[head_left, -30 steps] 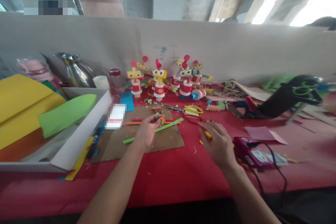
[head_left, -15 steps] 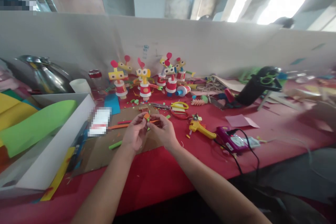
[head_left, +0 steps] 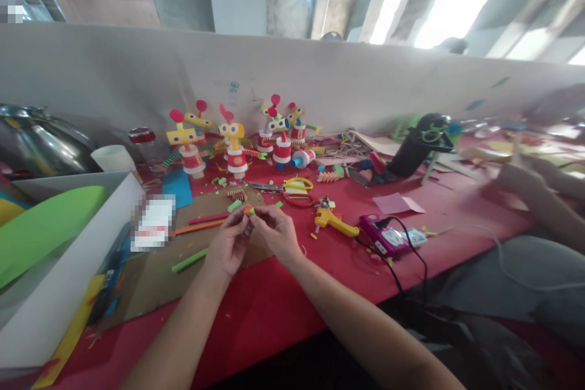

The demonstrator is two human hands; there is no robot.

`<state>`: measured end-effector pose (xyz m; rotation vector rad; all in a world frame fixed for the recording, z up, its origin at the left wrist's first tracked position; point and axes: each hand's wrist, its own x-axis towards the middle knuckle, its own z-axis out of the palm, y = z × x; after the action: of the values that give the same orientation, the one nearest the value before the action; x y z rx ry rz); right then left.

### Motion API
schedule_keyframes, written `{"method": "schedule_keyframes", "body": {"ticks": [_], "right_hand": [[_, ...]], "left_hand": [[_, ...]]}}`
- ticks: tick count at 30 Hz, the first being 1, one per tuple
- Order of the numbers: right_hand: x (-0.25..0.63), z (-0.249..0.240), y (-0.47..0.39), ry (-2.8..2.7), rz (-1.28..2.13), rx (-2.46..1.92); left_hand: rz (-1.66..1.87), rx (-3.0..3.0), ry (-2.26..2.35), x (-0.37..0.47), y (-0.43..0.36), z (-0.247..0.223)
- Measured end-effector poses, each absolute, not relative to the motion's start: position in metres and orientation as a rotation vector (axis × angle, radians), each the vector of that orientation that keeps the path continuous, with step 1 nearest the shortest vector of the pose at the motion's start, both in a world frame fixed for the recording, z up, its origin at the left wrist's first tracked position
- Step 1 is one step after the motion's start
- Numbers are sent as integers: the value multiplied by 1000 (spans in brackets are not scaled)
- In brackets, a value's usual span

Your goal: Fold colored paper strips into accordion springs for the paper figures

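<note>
Between my fingertips is a small folded orange-and-green paper piece [head_left: 249, 211], partly hidden by the fingers. My left hand [head_left: 232, 244] pinches it from the left, and my right hand [head_left: 280, 234] pinches it from the right. Both hands are just above a brown cardboard sheet [head_left: 155, 280]. On that sheet lie an orange paper strip [head_left: 198, 227], a red strip [head_left: 208, 218] and a green strip [head_left: 189, 260]. A folded paper spring [head_left: 237, 195] rests just beyond my hands. Scissors with yellow and red handles [head_left: 298, 184] lie behind my right hand.
Several paper-cup figures [head_left: 237, 158] stand along the white partition [head_left: 183, 73]. To the right are a yellow glue gun [head_left: 336, 222], a purple power strip [head_left: 381, 241] with cords and a black holder [head_left: 409, 155]. A white box [head_left: 86, 244] occupies the left. Another person's arm [head_left: 539, 189] shows at right.
The view has turned right, so the table things sit farther left. Both hands still pinch the paper piece, whose green part now shows on the right. Another person's arms have come into view.
</note>
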<state>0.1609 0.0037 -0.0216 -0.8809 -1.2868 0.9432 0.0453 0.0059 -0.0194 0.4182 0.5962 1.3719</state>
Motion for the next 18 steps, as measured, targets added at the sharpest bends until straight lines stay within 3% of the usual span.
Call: {"method": "schedule_keyframes", "body": {"ticks": [18], "right_hand": [[157,-20,2,-1089,1180,-830]], "left_hand": [[1440,572,855,45,2,-10]]}}
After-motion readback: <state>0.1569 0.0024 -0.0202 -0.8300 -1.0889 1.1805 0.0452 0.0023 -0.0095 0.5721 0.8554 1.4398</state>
